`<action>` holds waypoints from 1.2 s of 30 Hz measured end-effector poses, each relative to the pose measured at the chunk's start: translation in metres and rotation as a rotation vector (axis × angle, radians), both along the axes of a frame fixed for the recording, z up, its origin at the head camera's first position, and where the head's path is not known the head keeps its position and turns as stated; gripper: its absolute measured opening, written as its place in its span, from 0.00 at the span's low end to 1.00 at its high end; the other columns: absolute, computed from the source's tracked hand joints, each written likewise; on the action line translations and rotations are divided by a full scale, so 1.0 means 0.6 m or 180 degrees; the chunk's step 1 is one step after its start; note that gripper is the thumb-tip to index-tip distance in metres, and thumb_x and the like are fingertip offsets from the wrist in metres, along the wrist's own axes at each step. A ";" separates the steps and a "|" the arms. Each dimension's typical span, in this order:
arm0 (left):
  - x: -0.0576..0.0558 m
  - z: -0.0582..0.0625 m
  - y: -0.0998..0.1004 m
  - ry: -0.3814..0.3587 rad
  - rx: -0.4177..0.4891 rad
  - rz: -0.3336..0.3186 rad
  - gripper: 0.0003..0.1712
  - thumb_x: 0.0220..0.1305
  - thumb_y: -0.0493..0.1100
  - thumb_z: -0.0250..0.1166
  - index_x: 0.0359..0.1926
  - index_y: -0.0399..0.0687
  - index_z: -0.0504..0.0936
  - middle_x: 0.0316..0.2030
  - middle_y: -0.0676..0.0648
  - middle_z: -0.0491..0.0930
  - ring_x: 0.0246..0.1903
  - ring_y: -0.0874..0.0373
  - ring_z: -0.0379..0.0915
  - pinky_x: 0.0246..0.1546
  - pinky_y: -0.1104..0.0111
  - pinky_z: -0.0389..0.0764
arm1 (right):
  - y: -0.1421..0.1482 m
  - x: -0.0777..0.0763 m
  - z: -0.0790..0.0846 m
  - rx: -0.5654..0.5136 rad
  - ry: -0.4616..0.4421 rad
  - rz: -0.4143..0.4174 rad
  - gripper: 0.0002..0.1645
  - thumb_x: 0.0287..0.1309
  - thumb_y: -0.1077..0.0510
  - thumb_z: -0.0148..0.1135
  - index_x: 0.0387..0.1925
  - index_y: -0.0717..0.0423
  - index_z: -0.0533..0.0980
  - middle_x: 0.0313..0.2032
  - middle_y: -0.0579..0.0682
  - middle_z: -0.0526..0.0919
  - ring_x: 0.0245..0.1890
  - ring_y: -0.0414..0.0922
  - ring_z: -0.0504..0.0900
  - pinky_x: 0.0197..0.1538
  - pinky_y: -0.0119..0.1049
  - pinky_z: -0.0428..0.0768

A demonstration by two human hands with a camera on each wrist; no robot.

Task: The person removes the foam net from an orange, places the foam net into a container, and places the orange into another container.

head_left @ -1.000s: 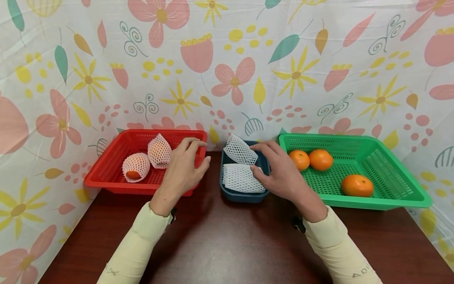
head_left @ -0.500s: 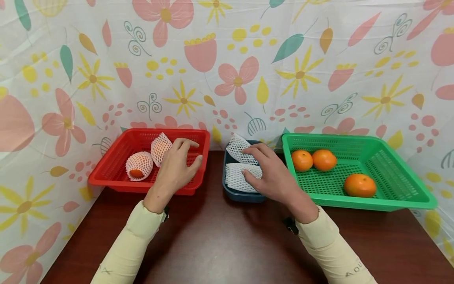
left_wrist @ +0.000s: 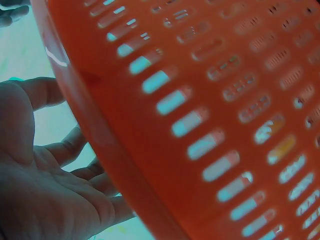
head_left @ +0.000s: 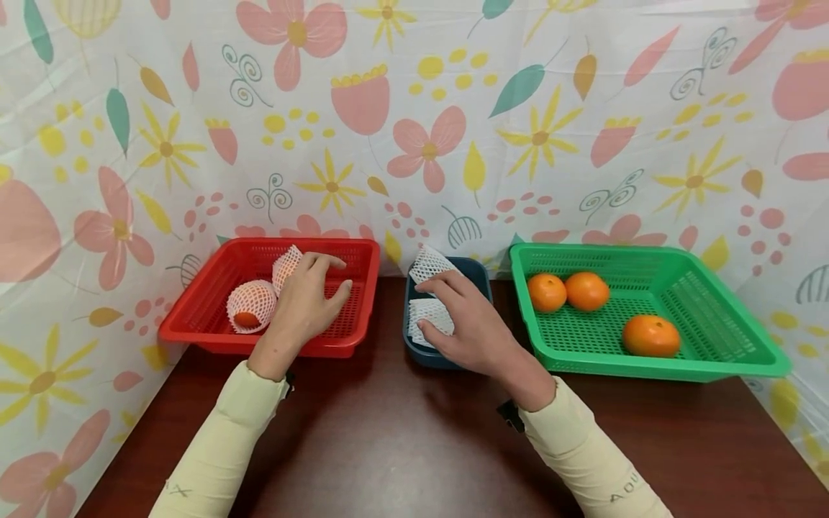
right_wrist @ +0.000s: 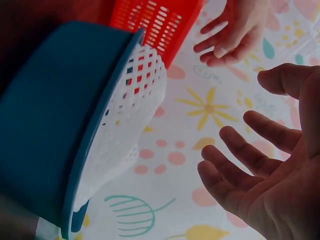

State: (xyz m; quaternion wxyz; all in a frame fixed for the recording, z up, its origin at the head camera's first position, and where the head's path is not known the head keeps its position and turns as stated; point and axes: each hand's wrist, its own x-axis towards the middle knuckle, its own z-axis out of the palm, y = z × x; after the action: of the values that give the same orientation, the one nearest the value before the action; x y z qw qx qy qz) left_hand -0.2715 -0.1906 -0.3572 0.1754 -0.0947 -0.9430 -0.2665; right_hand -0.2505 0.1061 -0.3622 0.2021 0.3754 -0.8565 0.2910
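Observation:
My left hand (head_left: pixel 299 302) hovers over the red basket (head_left: pixel 363 288), fingers loosely bent and holding nothing. In that basket lie two orange fruits in white foam nets. One netted fruit (head_left: pixel 251 306) shows bare orange skin at its lower side; the other netted fruit (head_left: pixel 285 267) is partly hidden behind the hand. Over the dark blue container (head_left: pixel 478 270) is my right hand (head_left: pixel 468 327), its relaxed fingers gripping nothing. Two white foam nets lie inside, an upper net (head_left: pixel 429 265) and a lower net (head_left: pixel 427 320). The right wrist view shows the net (right_wrist: pixel 125 115) rising above the container's rim.
On the right stands a green basket (head_left: pixel 712 370) with three bare oranges: two side by side at the left, one orange (head_left: pixel 650 336) nearer the front. Everything stands on a dark brown table (head_left: pixel 401 446). A flower-printed cloth (head_left: pixel 414 93) hangs behind.
Both hands have drifted left. The left hand has come to cover more of the rear netted fruit, and the right hand has moved across the blue container over the nets.

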 end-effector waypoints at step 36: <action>-0.065 0.024 -0.046 -0.0621 -0.0247 0.0194 0.24 0.73 0.49 0.65 0.64 0.43 0.77 0.57 0.39 0.73 0.35 0.49 0.77 0.41 0.55 0.84 | -0.107 0.010 -0.036 0.0333 -0.0305 0.0207 0.28 0.65 0.52 0.72 0.65 0.49 0.79 0.61 0.45 0.79 0.58 0.42 0.77 0.63 0.39 0.80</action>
State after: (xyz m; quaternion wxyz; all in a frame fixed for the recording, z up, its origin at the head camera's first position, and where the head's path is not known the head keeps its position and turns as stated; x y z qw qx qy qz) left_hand -0.3104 -0.2181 -0.3426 0.0869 -0.0463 -0.9677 -0.2323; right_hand -0.2442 0.0418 -0.3836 0.1314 0.3987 -0.8666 0.2699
